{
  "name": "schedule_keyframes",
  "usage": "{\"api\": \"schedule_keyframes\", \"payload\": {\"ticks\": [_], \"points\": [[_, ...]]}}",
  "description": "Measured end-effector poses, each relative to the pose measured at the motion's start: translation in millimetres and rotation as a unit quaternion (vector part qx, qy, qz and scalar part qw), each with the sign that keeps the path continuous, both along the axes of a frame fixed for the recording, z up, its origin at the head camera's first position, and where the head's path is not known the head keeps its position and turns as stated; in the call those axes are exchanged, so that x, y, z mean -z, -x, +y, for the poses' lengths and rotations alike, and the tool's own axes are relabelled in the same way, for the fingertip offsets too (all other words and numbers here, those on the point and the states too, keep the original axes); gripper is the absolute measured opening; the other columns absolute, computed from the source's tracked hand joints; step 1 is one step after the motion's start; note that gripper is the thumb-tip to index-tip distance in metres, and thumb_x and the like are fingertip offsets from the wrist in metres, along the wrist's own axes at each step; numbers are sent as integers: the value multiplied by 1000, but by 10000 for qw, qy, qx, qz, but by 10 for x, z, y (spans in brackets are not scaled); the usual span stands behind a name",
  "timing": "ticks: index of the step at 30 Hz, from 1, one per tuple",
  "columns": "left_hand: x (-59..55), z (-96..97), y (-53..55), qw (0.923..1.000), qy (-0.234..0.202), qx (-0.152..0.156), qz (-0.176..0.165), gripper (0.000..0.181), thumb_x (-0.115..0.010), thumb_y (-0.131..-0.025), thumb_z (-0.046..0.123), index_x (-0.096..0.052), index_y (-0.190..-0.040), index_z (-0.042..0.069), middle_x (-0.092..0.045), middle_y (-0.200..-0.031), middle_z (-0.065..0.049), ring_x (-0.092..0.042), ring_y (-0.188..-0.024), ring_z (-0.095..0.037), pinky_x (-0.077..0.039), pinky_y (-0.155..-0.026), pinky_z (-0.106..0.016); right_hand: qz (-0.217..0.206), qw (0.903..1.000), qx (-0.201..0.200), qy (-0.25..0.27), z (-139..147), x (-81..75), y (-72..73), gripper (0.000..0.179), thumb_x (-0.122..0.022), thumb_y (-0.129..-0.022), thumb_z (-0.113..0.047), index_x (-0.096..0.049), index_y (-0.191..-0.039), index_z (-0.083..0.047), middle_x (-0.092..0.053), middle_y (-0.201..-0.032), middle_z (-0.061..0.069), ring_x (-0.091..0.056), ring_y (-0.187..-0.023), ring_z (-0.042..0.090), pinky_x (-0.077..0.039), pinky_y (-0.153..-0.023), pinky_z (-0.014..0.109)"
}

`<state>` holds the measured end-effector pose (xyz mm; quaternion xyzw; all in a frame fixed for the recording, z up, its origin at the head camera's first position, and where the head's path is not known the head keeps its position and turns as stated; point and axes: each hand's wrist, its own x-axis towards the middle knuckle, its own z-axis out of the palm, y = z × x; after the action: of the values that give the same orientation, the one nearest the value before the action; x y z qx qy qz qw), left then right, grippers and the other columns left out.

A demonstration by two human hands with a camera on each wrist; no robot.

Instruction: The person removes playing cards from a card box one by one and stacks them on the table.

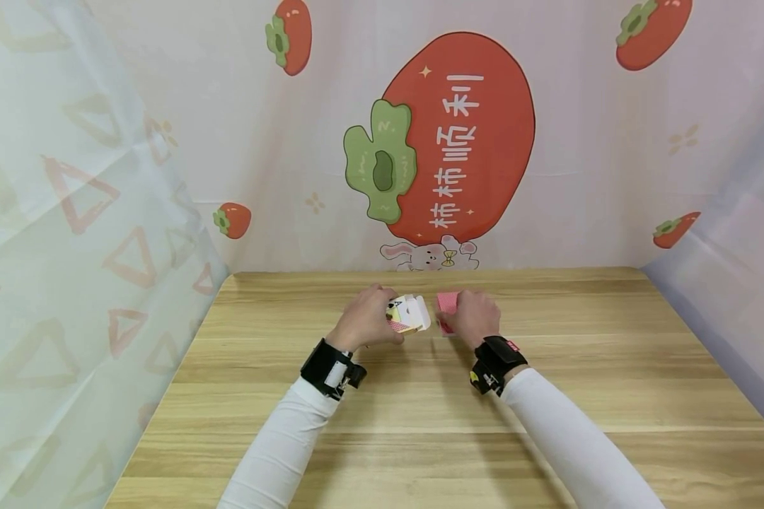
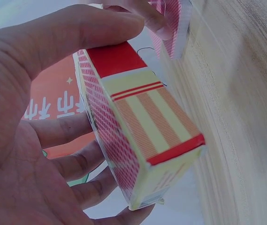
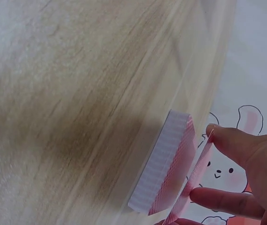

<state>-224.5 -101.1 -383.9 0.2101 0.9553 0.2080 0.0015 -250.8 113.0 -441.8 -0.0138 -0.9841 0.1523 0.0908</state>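
My left hand [image 1: 366,319] grips a playing card box [image 1: 410,314], thumb on one narrow side and fingers around the other. The box is tilted, with its white flap folded out toward the right; an A shows on its upper face. In the left wrist view its striped yellow and red side and red-checked back are visible. Beside it, my right hand [image 1: 474,317] pinches a thin red-backed card [image 3: 198,176] between thumb and fingers. Right under that card, a deck of playing cards [image 3: 164,164] lies on the table in a neat stack, red backs up.
The wooden table [image 1: 407,438] stretches around both hands, its back edge close beyond them. Behind it hangs a pale curtain [image 1: 579,212] printed with persimmons and a rabbit. Black camera straps [image 1: 334,369] sit on both wrists.
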Motion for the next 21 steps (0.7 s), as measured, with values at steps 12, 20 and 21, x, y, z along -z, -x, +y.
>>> {"api": "schedule_keyframes", "payload": {"ticks": [12,20,21], "points": [[10,-9,-6,10000,16,-41,-32,68,-83,-54,33,-59,-113,9,-49,-92,1,-47,-81,-14,-40,-64,-30,50,9999,-44,-153,-57,57,31,45,-72,-69,-50,-57,-69,-7,-52,-62,6,-49,-54,23,-39,-46,37],[1,-17,-8,10000,14,-42,-26,70,-82,-53,35,-60,-114,8,-49,-93,1,-47,-82,-14,-40,-64,-29,13,9999,-40,-106,-71,72,48,44,-72,-69,-49,-56,-66,-8,-52,-62,6,-50,-55,24,-39,-46,37],[4,-19,-5,10000,24,-44,-23,70,-83,-53,35,-59,-114,8,-49,-93,1,-47,-82,-14,-40,-64,-29,7,9999,-44,-99,-71,70,48,44,-73,-69,-49,-55,-66,-9,-52,-62,6,-50,-55,24,-39,-46,37]]}}
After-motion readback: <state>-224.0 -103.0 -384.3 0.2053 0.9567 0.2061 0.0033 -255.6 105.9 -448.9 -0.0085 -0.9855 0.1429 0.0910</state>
